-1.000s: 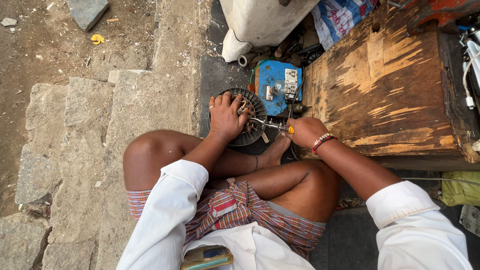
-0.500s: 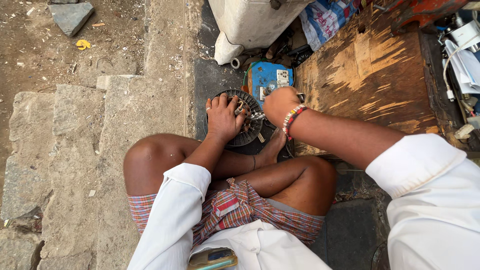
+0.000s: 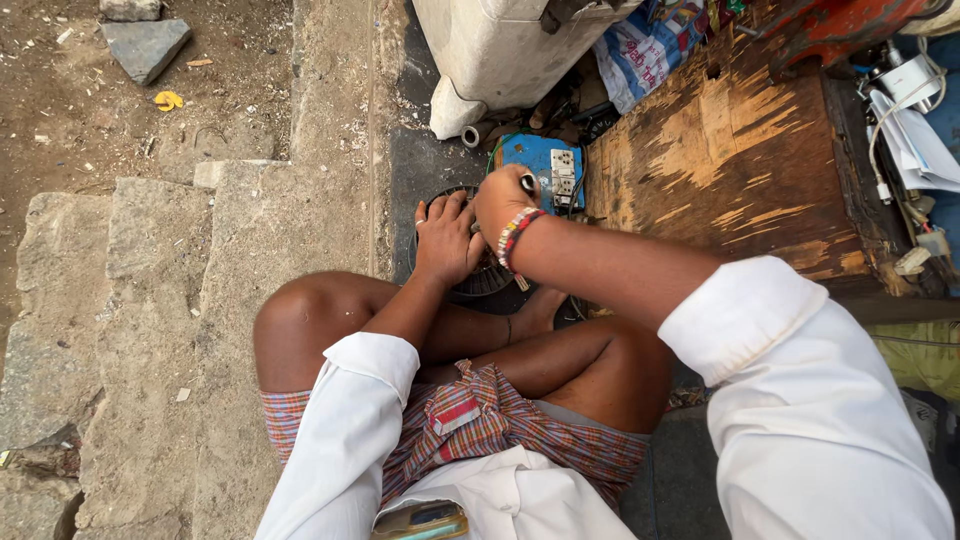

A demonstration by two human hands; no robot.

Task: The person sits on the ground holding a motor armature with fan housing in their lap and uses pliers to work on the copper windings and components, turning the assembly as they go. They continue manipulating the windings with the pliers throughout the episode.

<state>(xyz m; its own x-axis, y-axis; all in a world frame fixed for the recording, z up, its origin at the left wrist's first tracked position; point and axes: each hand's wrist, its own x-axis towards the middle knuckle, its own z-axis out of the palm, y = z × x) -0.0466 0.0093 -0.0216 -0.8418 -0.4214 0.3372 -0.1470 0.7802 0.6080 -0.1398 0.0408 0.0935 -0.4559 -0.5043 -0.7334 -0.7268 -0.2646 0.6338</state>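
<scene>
I sit cross-legged with a round dark ribbed metal part on the ground in front of my shins. My left hand lies flat over its left side and holds it down, fingers curled over the rim. My right hand, with a beaded band at the wrist, is closed around a tool with a dark handle end, held upright over the part's middle. The tool's tip is hidden under the hand.
A blue board with white sockets lies just beyond the part. A worn wooden panel fills the right side, with papers and cables at its far edge. A white tank stands ahead, and stone steps rise on the left.
My right hand has swung from the right of the part to directly over it, turning the tool upright. My left hand has stayed on the part.
</scene>
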